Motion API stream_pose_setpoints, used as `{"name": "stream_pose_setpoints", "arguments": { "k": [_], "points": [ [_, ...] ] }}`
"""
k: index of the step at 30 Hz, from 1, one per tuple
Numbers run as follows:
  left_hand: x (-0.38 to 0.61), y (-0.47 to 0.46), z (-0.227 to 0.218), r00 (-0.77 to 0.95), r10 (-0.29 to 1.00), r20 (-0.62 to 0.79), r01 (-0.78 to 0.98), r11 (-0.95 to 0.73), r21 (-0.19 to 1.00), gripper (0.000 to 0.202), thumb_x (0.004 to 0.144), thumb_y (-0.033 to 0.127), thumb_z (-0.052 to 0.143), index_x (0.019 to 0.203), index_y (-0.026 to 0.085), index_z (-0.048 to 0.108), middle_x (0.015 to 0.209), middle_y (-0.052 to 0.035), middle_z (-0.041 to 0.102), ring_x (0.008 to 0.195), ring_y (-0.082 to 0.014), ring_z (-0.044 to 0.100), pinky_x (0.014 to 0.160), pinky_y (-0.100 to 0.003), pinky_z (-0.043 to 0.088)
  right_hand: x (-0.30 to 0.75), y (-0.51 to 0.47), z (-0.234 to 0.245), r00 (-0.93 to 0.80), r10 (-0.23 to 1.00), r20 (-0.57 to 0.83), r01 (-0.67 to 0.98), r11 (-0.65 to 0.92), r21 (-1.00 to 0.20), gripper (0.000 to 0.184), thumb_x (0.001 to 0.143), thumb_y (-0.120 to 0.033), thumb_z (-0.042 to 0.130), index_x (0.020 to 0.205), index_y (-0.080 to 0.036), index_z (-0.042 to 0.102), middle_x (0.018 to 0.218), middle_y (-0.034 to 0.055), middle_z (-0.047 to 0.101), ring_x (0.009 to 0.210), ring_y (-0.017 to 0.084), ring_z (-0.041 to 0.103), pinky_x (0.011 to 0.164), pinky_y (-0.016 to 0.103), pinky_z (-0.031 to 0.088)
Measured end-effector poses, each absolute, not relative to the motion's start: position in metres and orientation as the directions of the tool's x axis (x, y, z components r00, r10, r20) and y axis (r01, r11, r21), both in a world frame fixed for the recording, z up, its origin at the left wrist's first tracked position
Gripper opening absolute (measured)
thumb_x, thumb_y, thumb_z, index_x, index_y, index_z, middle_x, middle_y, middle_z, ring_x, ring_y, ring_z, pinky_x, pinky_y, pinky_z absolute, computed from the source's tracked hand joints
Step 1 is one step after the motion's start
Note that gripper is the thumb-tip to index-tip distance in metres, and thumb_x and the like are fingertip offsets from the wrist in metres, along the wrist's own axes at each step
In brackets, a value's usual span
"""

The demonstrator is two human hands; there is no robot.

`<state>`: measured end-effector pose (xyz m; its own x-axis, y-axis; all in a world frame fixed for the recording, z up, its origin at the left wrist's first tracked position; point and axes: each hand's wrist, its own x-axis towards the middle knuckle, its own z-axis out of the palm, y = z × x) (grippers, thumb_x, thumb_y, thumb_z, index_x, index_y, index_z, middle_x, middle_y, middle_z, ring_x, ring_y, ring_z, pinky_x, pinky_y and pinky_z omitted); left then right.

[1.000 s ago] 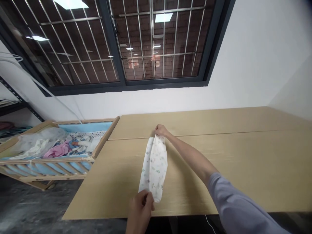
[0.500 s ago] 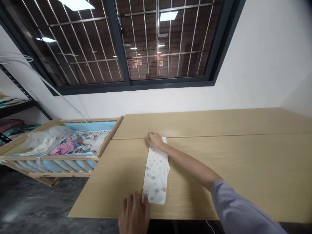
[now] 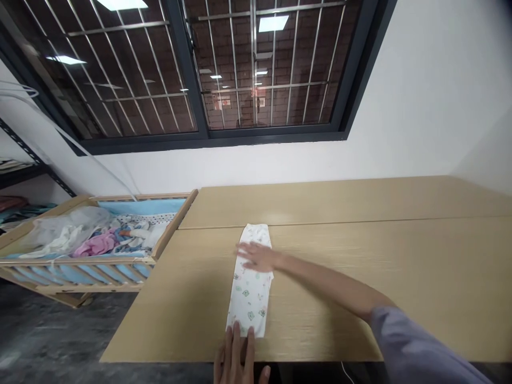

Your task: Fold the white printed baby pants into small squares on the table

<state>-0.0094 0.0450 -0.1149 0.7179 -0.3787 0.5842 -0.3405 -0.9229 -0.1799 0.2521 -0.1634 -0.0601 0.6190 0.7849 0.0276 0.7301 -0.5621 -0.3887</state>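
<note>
The folded white cloth (image 3: 250, 304), printed with small green motifs, lies flat and lengthwise on the light wood table (image 3: 360, 266), its far end just across the seam between the boards; the right hand (image 3: 258, 256) lies open on the cloth, fingers spread, slightly blurred, gripping nothing; the left hand (image 3: 236, 354) is at the near end, fingers apart, their tips at the edge, not clamped; a wooden crib (image 3: 80, 261) with blue padding, holding clothes, stands beside the table.
</note>
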Motion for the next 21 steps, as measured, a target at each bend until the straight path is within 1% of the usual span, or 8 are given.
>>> {"name": "stream_pose_setpoints", "arguments": {
  "k": [2, 5, 8, 11, 13, 15, 18, 21],
  "points": [
    [-0.008, 0.049, -0.113, 0.702, -0.412, 0.581, -0.360, -0.909, -0.209, 0.077, 0.090, 0.045, 0.052, 0.159, 0.022, 0.026, 0.141, -0.0157, 0.060, 0.125, -0.0304, 0.060, 0.095, -0.043, 0.046, 0.298, -0.178, -0.056, 0.715, 0.699, 0.012, 0.658, -0.667, -0.350, 0.063, 0.105, -0.051, 0.031, 0.160, -0.021, 0.027, 0.166, 0.0104, 0.018, 0.155, 0.026, 0.015, 0.126, 0.048, 0.011],
    [-0.009, 0.050, -0.110, 0.685, -0.455, 0.569, -0.382, -0.889, -0.251, 0.073, 0.088, 0.044, 0.056, 0.155, 0.021, 0.037, 0.140, -0.0162, 0.060, 0.125, -0.0302, 0.059, 0.097, -0.043, 0.043, 0.333, -0.188, -0.049, 0.738, 0.674, -0.004, 0.644, -0.706, -0.295, 0.059, 0.106, -0.047, 0.027, 0.160, -0.022, 0.029, 0.166, 0.0076, 0.023, 0.155, 0.024, 0.017, 0.126, 0.045, 0.012],
    [-0.012, 0.045, -0.107, 0.691, -0.445, 0.569, -0.376, -0.895, -0.242, 0.063, 0.089, 0.041, 0.057, 0.148, 0.023, 0.048, 0.139, -0.0149, 0.061, 0.123, -0.0298, 0.061, 0.096, -0.045, 0.042, 0.316, -0.182, -0.044, 0.719, 0.687, 0.105, 0.689, -0.684, -0.238, 0.059, 0.105, -0.044, 0.030, 0.158, -0.018, 0.032, 0.164, 0.0125, 0.028, 0.153, 0.027, 0.021, 0.124, 0.048, 0.016],
    [-0.008, 0.046, -0.098, 0.761, -0.313, 0.568, -0.292, -0.947, -0.131, 0.054, 0.091, 0.036, 0.054, 0.144, 0.027, 0.051, 0.141, -0.0109, 0.060, 0.121, -0.0285, 0.062, 0.092, -0.046, 0.043, 0.252, -0.170, -0.042, 0.678, 0.658, 0.326, 0.732, -0.643, -0.225, 0.050, 0.104, -0.035, 0.035, 0.148, -0.014, 0.046, 0.151, 0.0190, 0.046, 0.142, 0.030, 0.039, 0.117, 0.051, 0.030],
    [0.001, 0.054, -0.088, 0.783, -0.299, 0.545, -0.299, -0.950, -0.092, 0.050, 0.093, 0.034, 0.054, 0.143, 0.027, 0.052, 0.144, -0.0085, 0.058, 0.124, -0.0264, 0.060, 0.092, -0.043, 0.043, 0.196, -0.167, -0.040, 0.648, 0.681, 0.342, 0.762, -0.577, -0.294, 0.041, 0.103, -0.033, 0.039, 0.132, -0.014, 0.060, 0.124, 0.0169, 0.063, 0.117, 0.026, 0.058, 0.101, 0.043, 0.045],
    [0.014, 0.066, -0.075, 0.748, -0.415, 0.518, -0.413, -0.902, -0.126, 0.047, 0.094, 0.034, 0.055, 0.141, 0.026, 0.054, 0.145, -0.0072, 0.057, 0.127, -0.0227, 0.058, 0.094, -0.038, 0.044, 0.140, -0.170, -0.037, 0.584, 0.767, 0.266, 0.797, -0.479, -0.368, 0.037, 0.103, -0.038, 0.041, 0.124, -0.017, 0.065, 0.107, 0.0115, 0.068, 0.099, 0.022, 0.063, 0.091, 0.037, 0.050],
    [0.029, 0.083, -0.063, 0.641, -0.616, 0.458, -0.598, -0.775, -0.204, 0.048, 0.094, 0.039, 0.058, 0.139, 0.024, 0.056, 0.145, -0.0071, 0.057, 0.130, -0.0198, 0.056, 0.095, -0.031, 0.046, 0.076, -0.184, -0.036, 0.561, 0.796, 0.227, 0.797, -0.444, -0.409, 0.050, 0.098, -0.051, 0.051, 0.134, -0.018, 0.060, 0.124, 0.0140, 0.064, 0.119, 0.027, 0.058, 0.105, 0.042, 0.044],
    [0.027, 0.087, -0.062, 0.557, -0.705, 0.439, -0.685, -0.688, -0.237, 0.047, 0.092, 0.046, 0.060, 0.135, 0.027, 0.060, 0.140, -0.0068, 0.062, 0.125, -0.0211, 0.060, 0.087, -0.028, 0.049, 0.037, -0.200, -0.051, 0.640, 0.731, 0.236, 0.746, -0.518, -0.419, 0.066, 0.094, -0.058, 0.057, 0.147, -0.019, 0.048, 0.144, 0.0161, 0.054, 0.136, 0.033, 0.045, 0.117, 0.049, 0.033]
  ]
}}
